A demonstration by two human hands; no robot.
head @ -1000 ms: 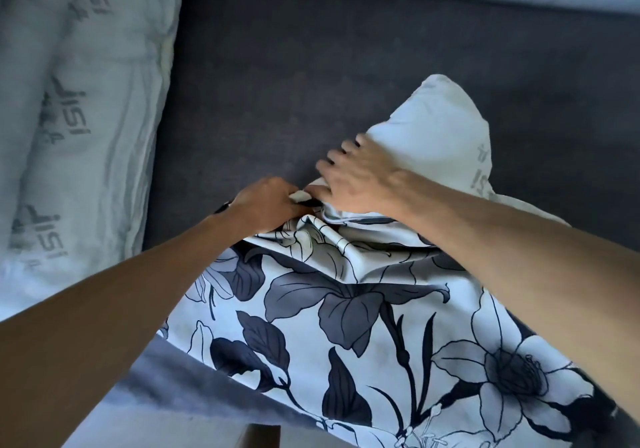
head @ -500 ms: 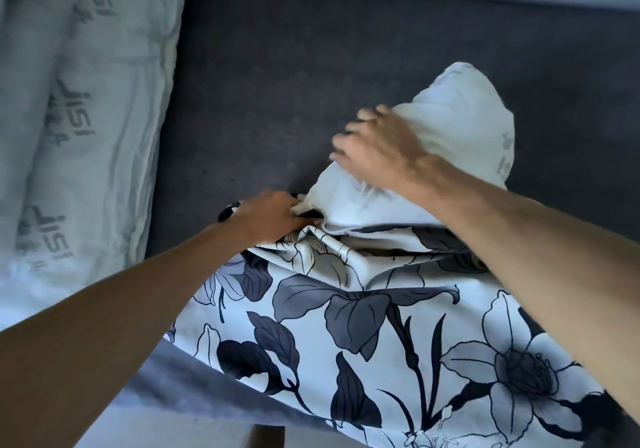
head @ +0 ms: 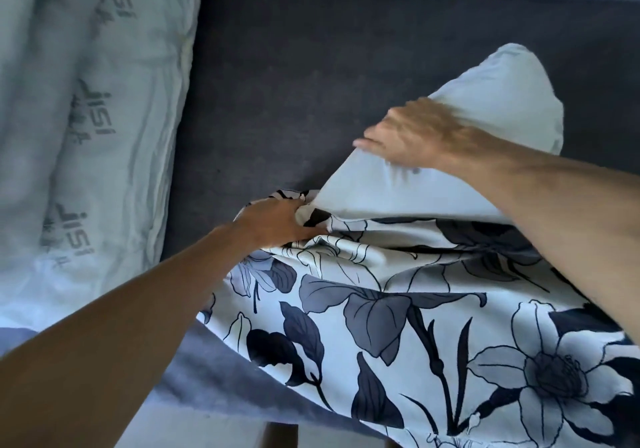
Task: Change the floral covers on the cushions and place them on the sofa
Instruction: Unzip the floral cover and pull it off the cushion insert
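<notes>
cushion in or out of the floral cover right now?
Partly out. The white cushion sticks out of the floral cover at its open end, where the left hand grips the edge. Right hand rests on the cushion.

Two bare forearms in view, no sleeves showing anywhere up to the frame edges. Left hand (head: 277, 224): no ring or bracelet visible on the parts that show; wrist bare. Right hand (head: 412, 135): motion-blurred, outline soft, details of nails and knuckles not resolvable; wrist bare, no watch or band seen. No gloves on either hand. Nothing worn is visible.
</notes>
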